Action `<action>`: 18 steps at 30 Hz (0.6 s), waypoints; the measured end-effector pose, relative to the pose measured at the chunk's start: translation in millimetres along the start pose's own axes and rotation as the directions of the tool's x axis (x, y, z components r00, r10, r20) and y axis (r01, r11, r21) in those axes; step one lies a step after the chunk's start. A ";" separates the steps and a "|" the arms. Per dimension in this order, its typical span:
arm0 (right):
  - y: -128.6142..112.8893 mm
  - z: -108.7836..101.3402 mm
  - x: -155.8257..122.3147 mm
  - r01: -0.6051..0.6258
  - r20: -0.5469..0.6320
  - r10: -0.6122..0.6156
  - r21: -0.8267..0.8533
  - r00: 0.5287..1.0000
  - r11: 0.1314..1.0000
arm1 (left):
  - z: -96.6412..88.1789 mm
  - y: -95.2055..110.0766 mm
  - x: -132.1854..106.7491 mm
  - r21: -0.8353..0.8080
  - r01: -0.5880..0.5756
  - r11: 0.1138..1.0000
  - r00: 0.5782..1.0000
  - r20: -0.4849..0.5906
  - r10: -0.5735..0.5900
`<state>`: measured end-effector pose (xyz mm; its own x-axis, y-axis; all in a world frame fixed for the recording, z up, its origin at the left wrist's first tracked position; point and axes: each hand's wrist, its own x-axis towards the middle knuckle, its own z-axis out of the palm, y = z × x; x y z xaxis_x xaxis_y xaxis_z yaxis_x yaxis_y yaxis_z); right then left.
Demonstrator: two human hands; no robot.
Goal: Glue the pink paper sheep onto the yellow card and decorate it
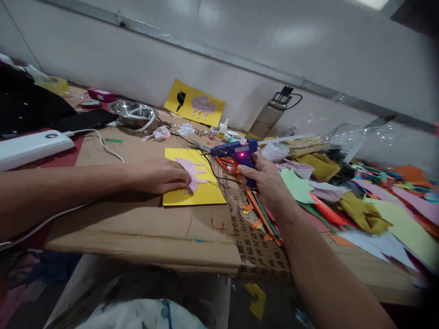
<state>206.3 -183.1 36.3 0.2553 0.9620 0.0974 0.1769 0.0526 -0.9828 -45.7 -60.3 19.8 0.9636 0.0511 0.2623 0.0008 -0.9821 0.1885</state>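
Observation:
My right hand (265, 180) is wrapped round the handle of a blue glue gun (236, 148). A red light glows on its body, and its nozzle points left, above the far edge of a yellow card (216, 194). On that card lies a pink paper cutout (192, 176) with several narrow strips reaching right. My left hand (169, 176) has its fingers closed at the cutout's left edge; the fingertips are partly hidden. Orange-handled scissors (226, 165) lie just behind the glue gun.
Against the wall leans a decorated yellow card (195, 101). A metal bowl (132, 112) stands at the back left, a grey bottle (269, 114) at the back right. Paper and fabric scraps (363, 212) cover the right side. A white cable (103, 139) runs near my left arm.

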 end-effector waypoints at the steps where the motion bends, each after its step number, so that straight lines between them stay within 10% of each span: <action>1: -0.1 0.2 0.1 -0.003 -0.003 0.003 -0.001 1.000 1.000 | -0.2 -0.1 -0.8 -0.019 -0.016 1.000 1.000 0.016 0.017; 18: -2.3 1.2 -1.4 -0.002 0.006 0.002 0.032 1.000 0.999 | -2.4 2.0 -3.6 -0.021 -0.062 0.998 0.998 0.001 0.062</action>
<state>204.4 -184.3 38.2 0.2496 0.9637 0.0945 0.1459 0.0591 -0.9875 -49.8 -62.0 21.5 0.9621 -0.0100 0.2725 -0.0644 -0.9794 0.1912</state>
